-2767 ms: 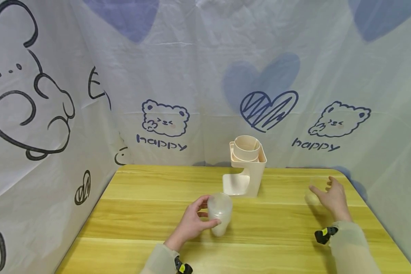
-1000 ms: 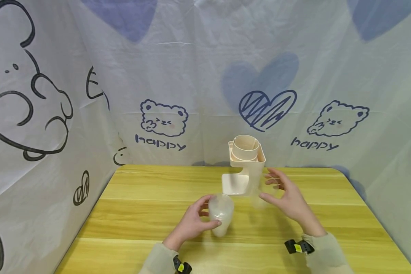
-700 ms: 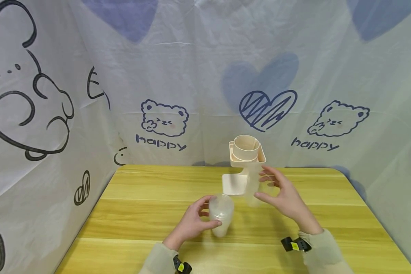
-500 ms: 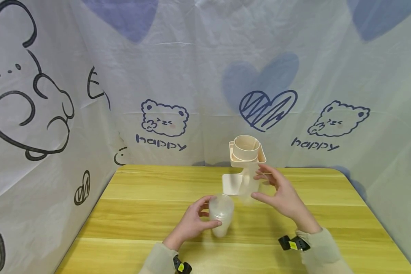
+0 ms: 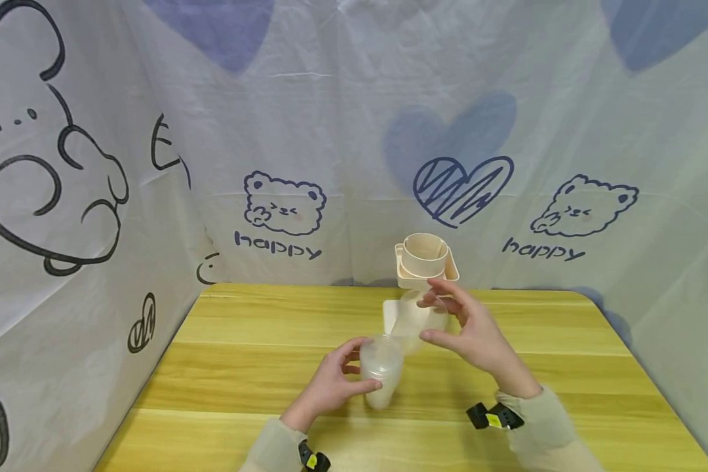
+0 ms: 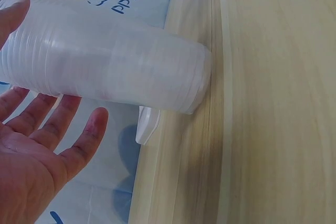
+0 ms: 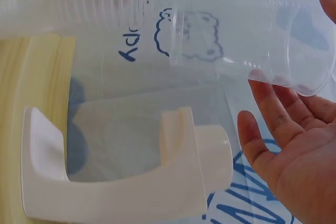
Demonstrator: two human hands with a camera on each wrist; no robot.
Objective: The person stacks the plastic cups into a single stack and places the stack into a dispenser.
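Note:
My left hand [image 5: 330, 383] holds a stack of clear plastic cups [image 5: 383, 373] upright at the middle of the table, thumb on one side and fingers on the other. In the left wrist view the rims of the nested cups [image 6: 31, 51] lie near the thumb, and the base sits right at the tabletop. My right hand [image 5: 474, 334] grips a single clear plastic cup [image 7: 241, 40] near its rim, thumb opposite the fingers. That cup is tilted, its base close to the open mouth of the stack in the right wrist view.
Behind the hands stands a cream-coloured cup holder [image 5: 427, 278] with a round ring on top and a flat foot. The right hand and its cup partly cover it. A white printed curtain [image 5: 354, 131] hangs behind the wooden table [image 5: 242, 367].
My right hand has brought the single cup from the table's right side leftward, past the holder, to above the stack, tilting it. The left hand and the stack have stayed almost still.

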